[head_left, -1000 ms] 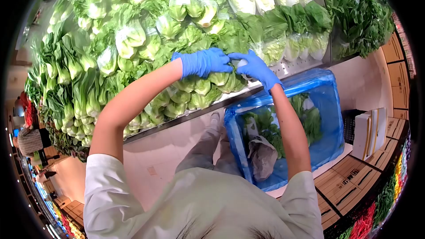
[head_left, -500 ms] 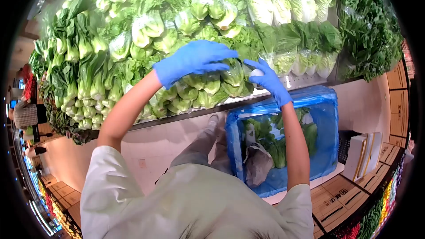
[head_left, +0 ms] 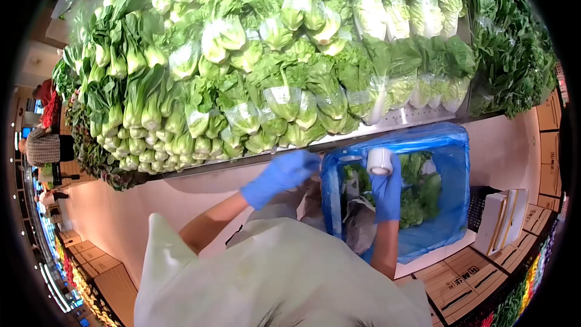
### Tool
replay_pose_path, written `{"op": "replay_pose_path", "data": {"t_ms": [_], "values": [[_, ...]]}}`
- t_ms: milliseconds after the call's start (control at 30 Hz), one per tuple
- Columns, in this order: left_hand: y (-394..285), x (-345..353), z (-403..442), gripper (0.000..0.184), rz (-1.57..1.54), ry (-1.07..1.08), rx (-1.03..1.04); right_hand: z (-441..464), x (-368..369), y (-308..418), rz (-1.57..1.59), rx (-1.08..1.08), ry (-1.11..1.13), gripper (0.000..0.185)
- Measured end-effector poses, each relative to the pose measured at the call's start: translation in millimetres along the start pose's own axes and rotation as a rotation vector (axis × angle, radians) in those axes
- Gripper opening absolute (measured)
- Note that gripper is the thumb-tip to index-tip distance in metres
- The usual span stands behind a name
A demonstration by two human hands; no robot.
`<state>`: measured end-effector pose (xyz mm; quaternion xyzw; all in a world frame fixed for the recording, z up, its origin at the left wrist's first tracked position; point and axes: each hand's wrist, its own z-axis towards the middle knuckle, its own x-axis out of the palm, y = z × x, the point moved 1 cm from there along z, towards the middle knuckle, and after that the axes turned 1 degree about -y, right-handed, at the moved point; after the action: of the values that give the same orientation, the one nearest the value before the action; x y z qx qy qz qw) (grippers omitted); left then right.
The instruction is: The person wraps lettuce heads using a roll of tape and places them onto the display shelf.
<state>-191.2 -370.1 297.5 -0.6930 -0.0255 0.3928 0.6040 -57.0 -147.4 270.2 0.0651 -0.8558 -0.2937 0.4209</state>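
Observation:
My right hand (head_left: 386,191), in a blue glove, is wrapped round a white roll of tape (head_left: 379,161), held upright over the near part of the blue-lined crate. Left of it, my left hand (head_left: 281,178), also in a blue glove, is level with the crate's left rim. Its fingers are drawn together and slightly blurred; what they pinch, if anything, I cannot make out. Before both hands, heads of lettuce (head_left: 284,94) lie in rows on the display shelf, several with clear bands round them. Leafy greens (head_left: 423,197) lie inside the crate (head_left: 445,236).
Bunches of bok choy (head_left: 142,106) fill the shelf's left side, with napa cabbages (head_left: 426,15) and dark leafy greens (head_left: 514,36) at right. A grey bag (head_left: 361,227) is at the crate's left side. White boards (head_left: 501,221) lean beside it. Another person (head_left: 42,145) stands far left.
Both hands have drawn back from the lettuce toward my body. My right hand has brought the tape roll over the crate. My left hand's spread fingers have come together.

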Motion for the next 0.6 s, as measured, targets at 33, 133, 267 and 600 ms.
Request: {"op": "replay_pose_path", "data": {"t_ms": [33,133,267,600], "values": [[-4.4,14.7,3.7,0.021,0.007,0.146,0.014,-13.0,-20.9,-8.5,0.091,0.038,-0.012,0.048],[-15.2,51.5,12.2,0.022,0.019,0.359,-0.004,-60.1,-60.3,-25.5,0.216,0.025,-0.154,0.043],[-4.4,114.0,30.6,0.022,-0.194,0.434,0.022,-141.5,-91.3,-34.5,-0.926,-0.303,-0.577,0.053],[26.0,274.4,89.1,0.023,-0.741,0.659,-0.741,-222.5,-184.2,-92.7,0.631,-0.252,-0.78,0.047]]}}
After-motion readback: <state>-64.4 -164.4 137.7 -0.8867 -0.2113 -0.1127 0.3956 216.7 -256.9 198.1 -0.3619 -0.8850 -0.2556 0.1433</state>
